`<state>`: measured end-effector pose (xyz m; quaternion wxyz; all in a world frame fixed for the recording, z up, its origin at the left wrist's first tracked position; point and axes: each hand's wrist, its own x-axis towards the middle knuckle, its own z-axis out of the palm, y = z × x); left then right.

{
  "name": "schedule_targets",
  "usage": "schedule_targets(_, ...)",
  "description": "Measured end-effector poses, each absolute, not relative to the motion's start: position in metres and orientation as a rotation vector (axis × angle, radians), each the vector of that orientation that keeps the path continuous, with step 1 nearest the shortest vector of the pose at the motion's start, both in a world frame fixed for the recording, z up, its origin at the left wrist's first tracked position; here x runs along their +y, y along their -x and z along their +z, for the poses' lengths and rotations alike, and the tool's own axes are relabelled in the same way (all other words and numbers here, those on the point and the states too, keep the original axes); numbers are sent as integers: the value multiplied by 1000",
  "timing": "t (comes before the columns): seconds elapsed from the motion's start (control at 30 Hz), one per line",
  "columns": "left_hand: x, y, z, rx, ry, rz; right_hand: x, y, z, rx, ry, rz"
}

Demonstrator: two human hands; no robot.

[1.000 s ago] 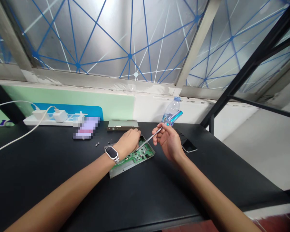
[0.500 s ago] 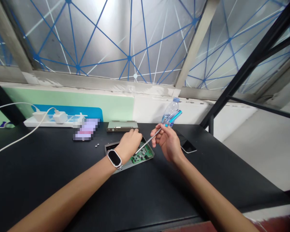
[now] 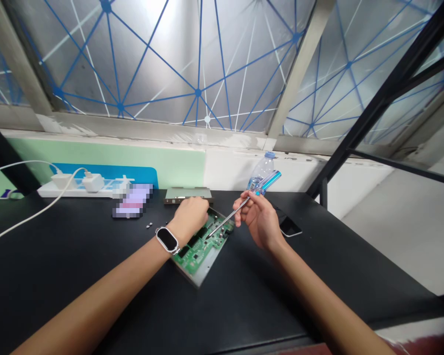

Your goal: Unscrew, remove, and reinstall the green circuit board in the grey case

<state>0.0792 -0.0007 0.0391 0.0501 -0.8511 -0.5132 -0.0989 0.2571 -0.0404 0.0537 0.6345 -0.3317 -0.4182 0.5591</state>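
A green circuit board (image 3: 196, 259) lies in a shallow metal case (image 3: 204, 277) on the black table, turned so that one corner points toward me. My left hand (image 3: 191, 217), with a watch on its wrist, is closed on the far side of that case; its fingertips are hidden behind the hand. My right hand (image 3: 259, 221) grips a screwdriver (image 3: 229, 217) with a shiny blue handle between thumb and fingers. The screwdriver's long shaft slants down to the left, its tip over the board. Whether the tip touches the board I cannot tell.
Behind the case lies a metal cover (image 3: 188, 194). Two small metal pieces (image 3: 149, 226) rest to its left, near a phone with a blurred screen (image 3: 133, 201). A white power strip (image 3: 77, 188), a water bottle (image 3: 261, 170) and a dark phone (image 3: 290, 227) stand or lie around.
The case with the board has been turned, its near corner swinging toward me. My left hand has shifted slightly left with it. My right hand still holds the screwdriver in almost the same place.
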Motion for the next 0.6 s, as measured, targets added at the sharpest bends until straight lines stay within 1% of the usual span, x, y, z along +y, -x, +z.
schedule_targets(0.23, 0, -50, 39, -1729, 2572, -342, -41, -256, 54, -952, 768, 1291)
schedule_targets(0.37, 6, -14, 44, -1830, 2622, -463, -40, -256, 52, -951, 774, 1291)
schedule_targets(0.5, 15, 19, 35, -1729, 2889, -672, -40, -253, 50, -967, 773, 1283)
schedule_targets(0.6, 16, 32, 22, -1595, 2953, -677, -41, -248, 48, -956, 766, 1249)
